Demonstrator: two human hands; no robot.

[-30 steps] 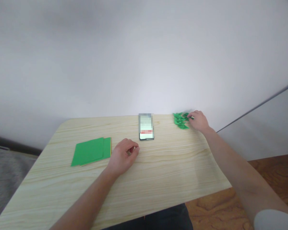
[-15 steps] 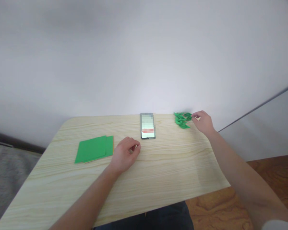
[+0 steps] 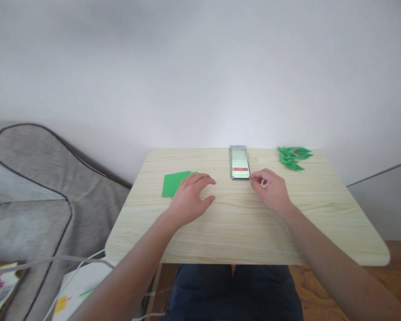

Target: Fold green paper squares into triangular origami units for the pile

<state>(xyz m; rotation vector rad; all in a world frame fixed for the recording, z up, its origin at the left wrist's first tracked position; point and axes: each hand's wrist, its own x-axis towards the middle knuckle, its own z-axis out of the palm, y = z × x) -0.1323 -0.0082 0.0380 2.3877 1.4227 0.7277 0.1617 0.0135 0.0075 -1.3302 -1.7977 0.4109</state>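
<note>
The bare left forearm (image 3: 143, 258) slants forward and inward to the left hand (image 3: 190, 198), which is held back upward with gently bent fingers (image 3: 200, 178) and the thumb (image 3: 207, 203) standing well away from them. From the opposite side, the bare right forearm (image 3: 324, 252) angles in to the right hand (image 3: 272, 191), its thumb and forefinger drawn together at the tips (a small rounded gap shows behind them). The two hands are apart, roughly level with each other.

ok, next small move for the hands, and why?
Probably pinch the green paper with the left hand: its thumb and fingers are spread, and it overlaps the paper in view. The right hand is farther off, beside the phone, apart from the folded green pieces.
</note>
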